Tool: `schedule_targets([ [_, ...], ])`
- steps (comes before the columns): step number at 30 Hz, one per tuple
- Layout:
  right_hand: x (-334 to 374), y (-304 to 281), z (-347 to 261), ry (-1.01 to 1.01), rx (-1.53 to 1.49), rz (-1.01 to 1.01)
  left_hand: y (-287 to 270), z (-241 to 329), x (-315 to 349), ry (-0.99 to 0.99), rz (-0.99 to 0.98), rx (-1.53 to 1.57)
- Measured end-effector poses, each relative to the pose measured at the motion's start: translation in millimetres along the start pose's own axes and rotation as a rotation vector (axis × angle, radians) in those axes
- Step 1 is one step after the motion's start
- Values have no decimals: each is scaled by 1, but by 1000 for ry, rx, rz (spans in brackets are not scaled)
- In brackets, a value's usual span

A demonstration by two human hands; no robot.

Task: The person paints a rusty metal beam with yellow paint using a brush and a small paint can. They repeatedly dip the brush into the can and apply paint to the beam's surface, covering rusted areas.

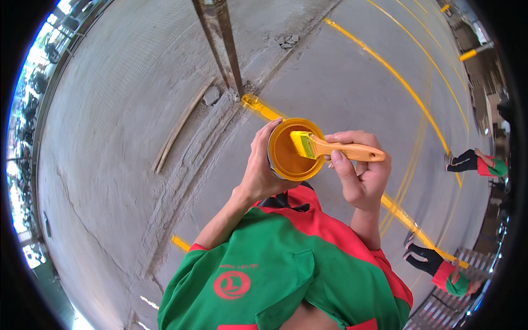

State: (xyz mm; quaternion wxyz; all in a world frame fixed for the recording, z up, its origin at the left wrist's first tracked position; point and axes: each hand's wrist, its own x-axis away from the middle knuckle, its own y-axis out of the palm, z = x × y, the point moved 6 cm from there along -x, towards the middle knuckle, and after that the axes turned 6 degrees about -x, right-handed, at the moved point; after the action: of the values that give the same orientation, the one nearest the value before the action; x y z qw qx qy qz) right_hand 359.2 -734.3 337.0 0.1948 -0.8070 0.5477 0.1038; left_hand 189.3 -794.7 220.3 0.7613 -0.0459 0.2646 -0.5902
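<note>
At the left, a pair of long, thin brown strips that look like wood (184, 126) lies on rough grey concrete floor (126, 99), which is ridged and broken along a seam; further right stands an upright, rust-stained metal post (220, 44). Near the middle, the left hand (258, 168) is curled round the left side of a round, open can coated inside with yellow-orange paint (281, 166), its fingers partly closed to the can's width and some hidden behind it. The can is held up before the person's green-and-red cloth jacket (275, 264); its wall looks stiff, its weight should depend on the paint, whose depth is hard to tell, and a wet rim could be slippery, so the outer wall seems the best hold. Over its mouth is a flat paintbrush with a smooth orange handle and yellow-coated bristles (324, 147), probably light, rigid at the handle and soft at the tip, best held by the handle. The right hand (366, 179) pinches that handle, thumb below and fingers above, nearly closed. Whether the bristles touch paint cannot be told. Beyond, a crisp yellow floor stripe (404, 217) crosses smoother concrete.
</note>
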Motion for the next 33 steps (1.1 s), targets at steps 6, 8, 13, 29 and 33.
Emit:
schedule_targets([
  [6,3,34,-10,-68,54,-118,-22,2,20,-14,64,26],
  [8,6,40,-13,-72,68,-150,-23,2,27,-31,72,49],
  [13,10,29,-24,-36,-120,-68,-35,0,40,-46,94,1],
  [29,9,25,-25,-42,33,-83,-45,-3,45,-39,135,-11],
  [33,3,20,-33,-79,15,-96,-46,-6,43,-52,130,-22],
])
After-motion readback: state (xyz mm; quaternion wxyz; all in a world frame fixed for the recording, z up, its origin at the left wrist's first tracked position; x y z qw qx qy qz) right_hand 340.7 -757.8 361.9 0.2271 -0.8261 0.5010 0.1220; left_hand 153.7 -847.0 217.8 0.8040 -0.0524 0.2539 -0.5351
